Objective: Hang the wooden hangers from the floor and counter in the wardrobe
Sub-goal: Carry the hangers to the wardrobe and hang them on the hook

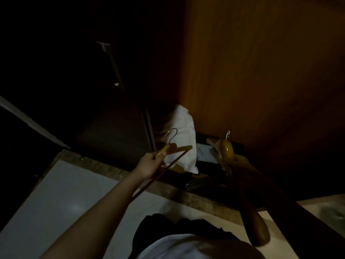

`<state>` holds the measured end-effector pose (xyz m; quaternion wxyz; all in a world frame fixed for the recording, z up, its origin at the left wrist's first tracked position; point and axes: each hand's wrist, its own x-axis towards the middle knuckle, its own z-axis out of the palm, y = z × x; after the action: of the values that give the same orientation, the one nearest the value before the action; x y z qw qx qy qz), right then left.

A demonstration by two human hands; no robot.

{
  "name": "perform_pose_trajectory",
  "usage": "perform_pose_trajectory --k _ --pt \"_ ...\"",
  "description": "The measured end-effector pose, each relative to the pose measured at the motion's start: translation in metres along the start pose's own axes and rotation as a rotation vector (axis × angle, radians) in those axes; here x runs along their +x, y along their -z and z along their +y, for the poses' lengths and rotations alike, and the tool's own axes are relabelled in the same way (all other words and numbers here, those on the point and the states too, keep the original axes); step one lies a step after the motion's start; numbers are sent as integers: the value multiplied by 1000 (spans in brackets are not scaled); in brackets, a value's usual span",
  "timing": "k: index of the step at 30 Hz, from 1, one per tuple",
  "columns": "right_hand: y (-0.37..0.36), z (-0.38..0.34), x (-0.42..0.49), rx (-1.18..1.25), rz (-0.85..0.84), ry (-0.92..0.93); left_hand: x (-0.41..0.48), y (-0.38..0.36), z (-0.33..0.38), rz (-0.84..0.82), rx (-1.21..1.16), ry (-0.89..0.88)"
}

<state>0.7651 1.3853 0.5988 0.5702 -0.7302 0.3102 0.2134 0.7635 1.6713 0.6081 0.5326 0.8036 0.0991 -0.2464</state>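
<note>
The scene is dim. My left hand [149,164] grips a wooden hanger [179,149] by its shoulder; its metal hook points up and its lower bar runs back under my forearm. My right hand [236,166], in shadow, holds a second wooden hanger [226,149] almost edge-on, hook upward, over the wardrobe's lower shelf. Both hangers are held out toward the open wardrobe [261,71], whose brown wooden inner wall fills the upper right. No rail is visible.
A white folded cloth or pillow [183,131] stands on the wardrobe floor between the two hangers, with dark flat items [207,176] beside it. A dark door with a long metal handle [113,66] is at left. A pale tiled floor [61,193] lies below.
</note>
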Motion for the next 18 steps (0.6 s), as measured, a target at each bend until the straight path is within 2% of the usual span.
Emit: perform_pose_trajectory --k 4,8,13,18 --pt "17 -42 -10 94 18 66 20 -2 55 -80 -32 -155" --pt "19 -82 -25 257 51 227 31 -3 118 -93 3 -283" --pt "12 -126 -49 284 125 390 34 -6 180 -159 45 -401" --pt "11 -171 -57 527 141 469 28 -1 230 -225 39 -503"
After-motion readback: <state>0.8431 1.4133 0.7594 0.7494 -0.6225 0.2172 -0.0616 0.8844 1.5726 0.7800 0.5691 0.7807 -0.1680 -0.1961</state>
